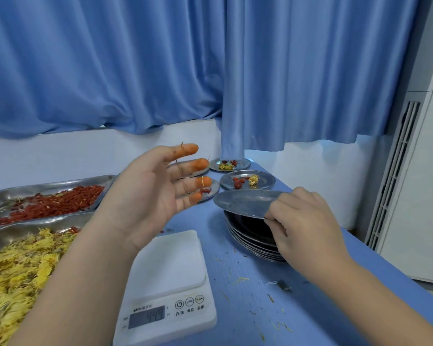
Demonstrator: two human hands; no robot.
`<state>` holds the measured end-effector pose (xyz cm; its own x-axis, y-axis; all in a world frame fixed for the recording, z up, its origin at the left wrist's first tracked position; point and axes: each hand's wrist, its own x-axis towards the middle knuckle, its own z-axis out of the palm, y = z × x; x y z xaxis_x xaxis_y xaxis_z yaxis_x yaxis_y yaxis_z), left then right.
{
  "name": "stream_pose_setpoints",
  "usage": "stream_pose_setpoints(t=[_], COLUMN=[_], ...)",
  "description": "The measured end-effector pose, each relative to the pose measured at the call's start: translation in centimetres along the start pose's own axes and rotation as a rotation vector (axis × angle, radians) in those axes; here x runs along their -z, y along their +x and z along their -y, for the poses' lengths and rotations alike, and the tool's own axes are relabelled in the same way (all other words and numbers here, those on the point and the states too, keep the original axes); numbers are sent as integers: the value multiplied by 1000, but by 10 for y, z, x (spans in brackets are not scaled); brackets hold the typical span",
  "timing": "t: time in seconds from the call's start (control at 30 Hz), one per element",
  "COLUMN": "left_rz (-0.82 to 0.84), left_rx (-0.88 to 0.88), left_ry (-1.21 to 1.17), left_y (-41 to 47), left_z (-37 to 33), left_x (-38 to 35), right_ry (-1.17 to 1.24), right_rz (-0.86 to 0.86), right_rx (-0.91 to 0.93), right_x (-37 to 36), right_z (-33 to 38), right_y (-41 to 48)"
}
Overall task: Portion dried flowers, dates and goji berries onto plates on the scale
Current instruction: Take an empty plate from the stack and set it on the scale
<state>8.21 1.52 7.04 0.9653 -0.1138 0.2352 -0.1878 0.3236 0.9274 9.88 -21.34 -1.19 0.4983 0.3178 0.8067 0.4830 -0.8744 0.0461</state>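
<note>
white scale (170, 260) near centre awaits the top plate (243, 201) the right hand (308, 226) pinches from the stack (250, 242), next to set flat; left hand (145, 196) hovers spread, holding nothing.

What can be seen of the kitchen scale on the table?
The scale is white and looks plastic, with a flat, bare weighing top. Its front panel has a grey display, whose blurred digits look like 449, and three round buttons. It stands flat on the blue table, between the yellow dried flowers and the stack of plates. The left forearm crosses its left edge; whether they touch is unclear.
</note>
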Motion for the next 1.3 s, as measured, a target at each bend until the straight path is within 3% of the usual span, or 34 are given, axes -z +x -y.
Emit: stream_pose_setpoints(t=[0.2,0.4,0.6,1.07,1.3], left_rz=[-154,-351,-500,-511,-536], left_rx=[-43,-13,-34,-79,-69], left_ry=[-8,-120,-124,-29,-12], left_y=[-37,-81,-96,-98,-99], left_z=[-8,5,24,36,36], left_x=[45,100,109,95,97], right_ry=[93,190,224,277,269], right_rz=[-126,-63,-29,-7,149], right_rx=[224,352,395,455,334], right_x=[-5,-22,-35,-37,-41], right_z=[42,81,90,100,101], right_y=[-7,-22,-28,-33,-35])
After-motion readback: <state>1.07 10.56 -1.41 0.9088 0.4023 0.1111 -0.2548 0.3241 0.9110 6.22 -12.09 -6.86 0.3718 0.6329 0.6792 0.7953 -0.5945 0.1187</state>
